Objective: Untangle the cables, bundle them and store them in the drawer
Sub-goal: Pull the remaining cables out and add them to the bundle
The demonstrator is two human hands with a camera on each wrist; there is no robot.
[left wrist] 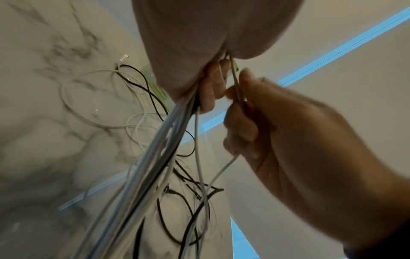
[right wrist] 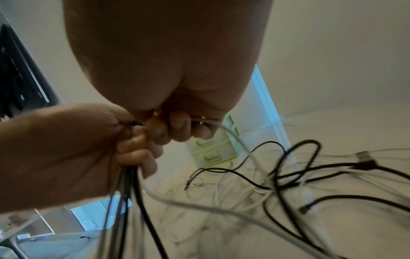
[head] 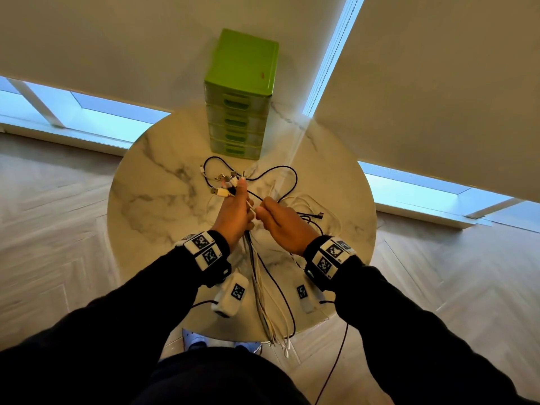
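My left hand (head: 235,209) grips a bunch of white and black cables (head: 264,290) above the round marble table (head: 152,206); their plug ends (head: 223,185) fan out past my thumb and the long ends hang over the near edge. My right hand (head: 280,220), just to the right, pinches a single white cable (right wrist: 224,128) close to the left fist (right wrist: 77,145). In the left wrist view the gathered strands (left wrist: 159,149) run down from the palm and the right hand (left wrist: 277,133) holds one strand beside them. Loose black and white cables (head: 295,197) lie tangled on the table.
A green drawer unit (head: 241,95) with several shut drawers stands at the table's far side. A black USB plug (head: 320,214) lies right of my hands. Window strips and blinds lie beyond the table, wooden floor below.
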